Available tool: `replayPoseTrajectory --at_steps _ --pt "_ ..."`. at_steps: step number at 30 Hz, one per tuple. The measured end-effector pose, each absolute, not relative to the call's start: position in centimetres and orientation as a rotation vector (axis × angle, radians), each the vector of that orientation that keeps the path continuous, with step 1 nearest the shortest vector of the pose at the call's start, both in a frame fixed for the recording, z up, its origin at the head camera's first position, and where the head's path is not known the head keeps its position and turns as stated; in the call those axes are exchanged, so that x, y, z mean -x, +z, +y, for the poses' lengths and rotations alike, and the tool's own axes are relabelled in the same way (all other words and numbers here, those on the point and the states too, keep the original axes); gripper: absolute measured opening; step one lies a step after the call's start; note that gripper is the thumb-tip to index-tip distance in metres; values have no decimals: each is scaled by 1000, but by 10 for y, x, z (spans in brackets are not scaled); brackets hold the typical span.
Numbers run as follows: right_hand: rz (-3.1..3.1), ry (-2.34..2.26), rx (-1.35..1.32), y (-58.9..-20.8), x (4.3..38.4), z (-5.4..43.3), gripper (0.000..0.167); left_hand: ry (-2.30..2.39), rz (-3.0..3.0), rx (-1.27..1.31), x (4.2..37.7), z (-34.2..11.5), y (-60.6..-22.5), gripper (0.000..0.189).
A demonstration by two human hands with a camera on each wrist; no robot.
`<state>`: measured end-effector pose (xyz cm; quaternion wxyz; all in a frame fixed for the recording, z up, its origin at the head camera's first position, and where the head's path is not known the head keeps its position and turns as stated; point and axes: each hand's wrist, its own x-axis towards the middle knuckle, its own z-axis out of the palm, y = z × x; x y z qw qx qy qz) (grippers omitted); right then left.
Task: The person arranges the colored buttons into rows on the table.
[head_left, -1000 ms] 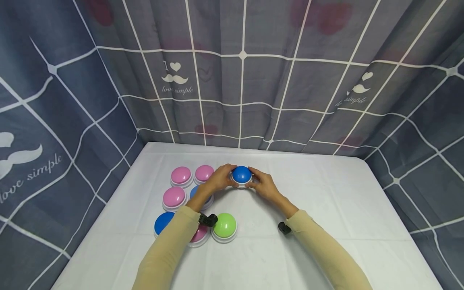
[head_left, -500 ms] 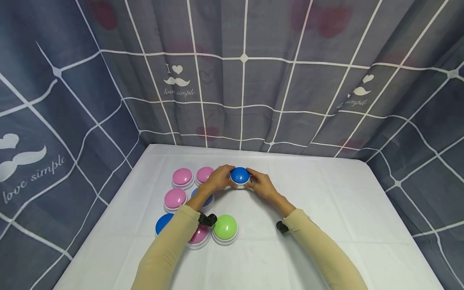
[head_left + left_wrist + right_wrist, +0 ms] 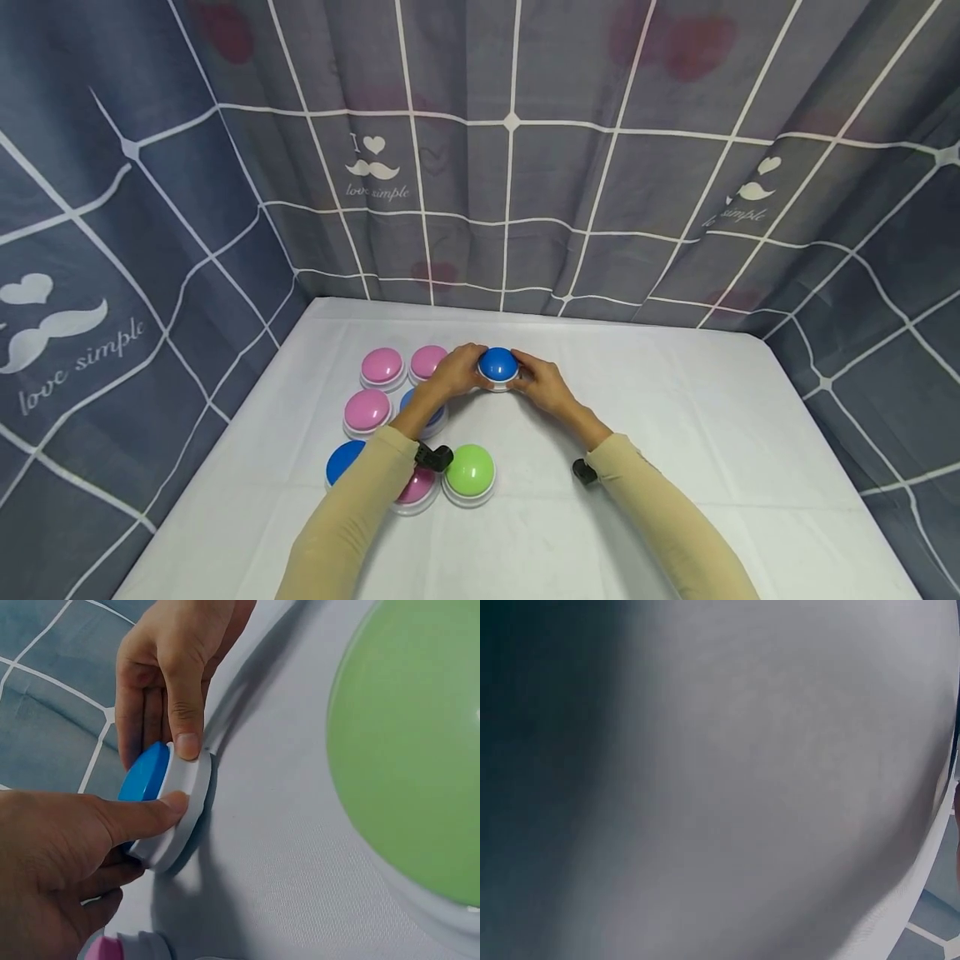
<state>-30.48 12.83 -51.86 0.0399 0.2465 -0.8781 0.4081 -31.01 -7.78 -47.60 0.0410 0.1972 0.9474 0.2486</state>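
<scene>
Both hands hold one blue dome push button (image 3: 498, 364) with a white round base, near the back of the table. My left hand (image 3: 457, 372) grips its left side and my right hand (image 3: 546, 383) its right side. In the left wrist view the button's white base (image 3: 176, 780) is tilted, with a thumb of each hand pressed on its edge and a shadow on the cloth beside it. A green button (image 3: 469, 471) stands nearer, by the left wrist. The right wrist view is mostly blurred white cloth, with the button out of sight.
Pink buttons (image 3: 382, 365) and blue buttons (image 3: 346, 460) stand in loose rows on the left, some partly hidden by the left arm. A white cloth (image 3: 675, 417) covers the table. Grey gridded curtains (image 3: 555, 167) enclose the back and sides.
The hands keep their grip on the blue button and hardly shift. The whole head view has drifted slightly right and down.
</scene>
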Motion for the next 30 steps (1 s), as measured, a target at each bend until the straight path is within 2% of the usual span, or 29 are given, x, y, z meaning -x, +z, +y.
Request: replayPoseTrajectory --at_steps 16,26,30 --pt "-2699 1234 -774 -516 305 128 62 774 2906 -619 304 -78 -476 62" --pt "-2710 1213 -757 -507 302 133 64 729 2939 -612 302 -79 -473 78" --pt "-2698 1242 -781 -503 299 140 63 719 2948 -629 295 -82 -467 78"
